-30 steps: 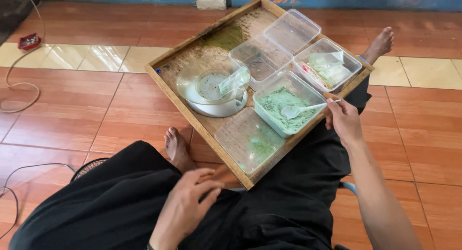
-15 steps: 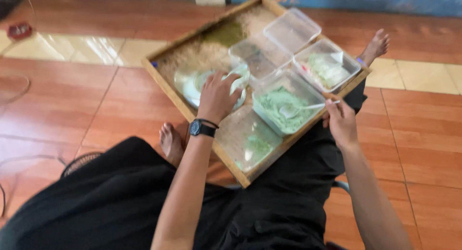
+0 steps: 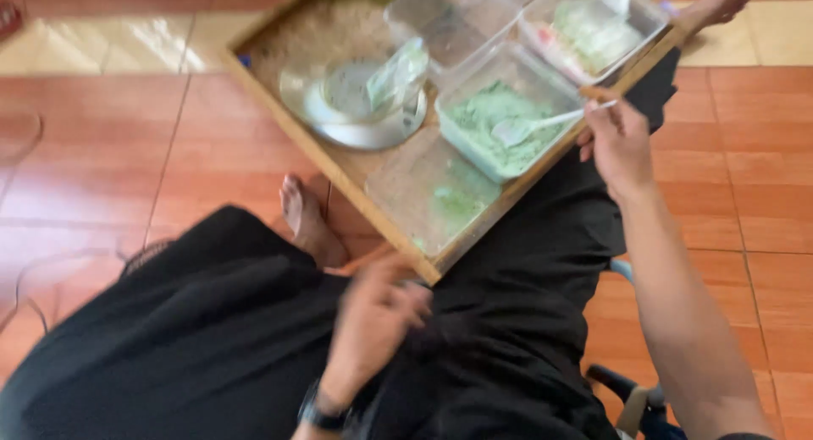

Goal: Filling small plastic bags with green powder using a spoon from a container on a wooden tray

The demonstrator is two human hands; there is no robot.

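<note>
Green paste, white spoon, wooden tray on the lap

Wooden and shallow, the tray (image 3: 356, 173) rested across the seated person's black-clad legs above the red tiled floor (image 3: 110, 177). The right hand (image 3: 618, 139) sat at the tray's near edge, its fingers pinched on the handle of a white plastic spoon (image 3: 529, 128) lying in a clear container of green paste (image 3: 500, 118). The left hand (image 3: 373, 321) hovered blurred over the lap, just below the tray's corner; whether its fingers were curled or loose could not be told. A round metal dish (image 3: 356, 110) held a small clear bag.
</note>
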